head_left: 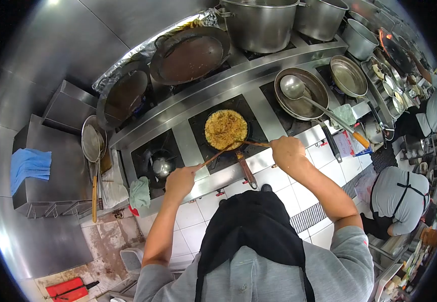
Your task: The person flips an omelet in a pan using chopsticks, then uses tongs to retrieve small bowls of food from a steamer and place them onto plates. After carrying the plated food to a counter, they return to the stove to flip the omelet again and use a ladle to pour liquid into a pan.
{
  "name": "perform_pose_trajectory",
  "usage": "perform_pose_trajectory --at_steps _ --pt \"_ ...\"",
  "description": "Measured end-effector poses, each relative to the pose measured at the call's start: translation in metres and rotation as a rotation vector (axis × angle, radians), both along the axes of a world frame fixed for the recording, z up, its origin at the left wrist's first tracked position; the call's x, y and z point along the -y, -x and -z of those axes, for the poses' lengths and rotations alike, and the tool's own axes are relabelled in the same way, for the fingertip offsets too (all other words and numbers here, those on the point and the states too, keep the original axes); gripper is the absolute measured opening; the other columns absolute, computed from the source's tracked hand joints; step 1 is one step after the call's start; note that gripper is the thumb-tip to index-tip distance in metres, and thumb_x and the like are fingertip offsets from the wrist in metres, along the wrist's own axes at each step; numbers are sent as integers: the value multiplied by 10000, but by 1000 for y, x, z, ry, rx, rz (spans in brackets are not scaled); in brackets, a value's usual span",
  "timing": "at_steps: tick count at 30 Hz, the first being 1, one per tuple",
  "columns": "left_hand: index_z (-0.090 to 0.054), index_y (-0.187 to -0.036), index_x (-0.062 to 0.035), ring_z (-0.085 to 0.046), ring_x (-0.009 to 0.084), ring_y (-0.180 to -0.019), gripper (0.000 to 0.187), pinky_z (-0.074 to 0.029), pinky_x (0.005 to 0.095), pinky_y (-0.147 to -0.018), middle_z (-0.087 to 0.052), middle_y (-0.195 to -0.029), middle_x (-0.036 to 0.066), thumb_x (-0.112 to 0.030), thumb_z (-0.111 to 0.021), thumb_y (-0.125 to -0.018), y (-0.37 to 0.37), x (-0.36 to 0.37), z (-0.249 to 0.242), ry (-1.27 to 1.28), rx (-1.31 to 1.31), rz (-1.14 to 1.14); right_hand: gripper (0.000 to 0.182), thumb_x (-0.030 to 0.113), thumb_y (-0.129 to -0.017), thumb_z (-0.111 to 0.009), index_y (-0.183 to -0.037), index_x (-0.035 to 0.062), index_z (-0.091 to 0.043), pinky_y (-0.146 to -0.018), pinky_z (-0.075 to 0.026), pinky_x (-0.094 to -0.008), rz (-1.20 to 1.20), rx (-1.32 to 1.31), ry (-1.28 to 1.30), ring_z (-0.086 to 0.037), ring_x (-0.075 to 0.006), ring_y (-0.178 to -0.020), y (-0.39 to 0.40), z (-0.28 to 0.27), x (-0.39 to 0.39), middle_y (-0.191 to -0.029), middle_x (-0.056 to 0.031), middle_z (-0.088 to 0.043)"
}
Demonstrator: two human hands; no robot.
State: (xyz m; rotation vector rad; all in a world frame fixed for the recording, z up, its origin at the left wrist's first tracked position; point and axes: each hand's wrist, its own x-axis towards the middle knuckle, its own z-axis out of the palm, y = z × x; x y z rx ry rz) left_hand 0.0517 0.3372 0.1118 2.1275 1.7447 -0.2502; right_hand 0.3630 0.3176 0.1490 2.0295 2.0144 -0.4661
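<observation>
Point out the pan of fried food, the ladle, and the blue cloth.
Pan of fried food (pixel 225 129), head view: on the yellow food filling it.
Ladle (pixel 292 86), head view: on its bowl.
Blue cloth (pixel 29 166), head view: on the cloth's middle.

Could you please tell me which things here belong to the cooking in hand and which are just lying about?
In use:
- pan of yellow fried food on the burner
- wooden sticks, one in the left hand, one in the right hand

Lying about:
- ladle in an empty bowl-shaped pan
- blue cloth
- strainer
- big pot
</observation>
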Motion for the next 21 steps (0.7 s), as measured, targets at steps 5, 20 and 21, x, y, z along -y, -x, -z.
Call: perform_pose_trajectory --at_steps 5,20,21 --pt "-632 -1124 -305 -631 323 -763 329 -498 414 -681 -650 -854 172 -182 -497 -850 6 0 -5 -50 -9 95 188 110 -810 -523 -900 77 -685 -688 -538 -351 -11 14 4 -665 -268 -836 -11 -22 -1 -895 -122 -669" --pt "-637 -1115 -308 -631 338 -755 304 -501 424 -697 -653 -853 165 -213 -480 -873 15 4 -15 -123 -45 -57 212 114 -814 -518 -958 100 -674 -678 -542 -356 30 56 -34 -670 -277 -805 -20 14 -3 -849 -114 -670" --pt "-639 -1114 -304 -632 333 -754 303 -501 422 -693 -654 -852 163 -212 -481 -872 18 5 -15 -132 -62 -49 212 114 -814 -518 -958 100 -674 -678 -542 -356 29 56 -37 -670 -277 -805 -19 12 -3 -849 -114 -670"
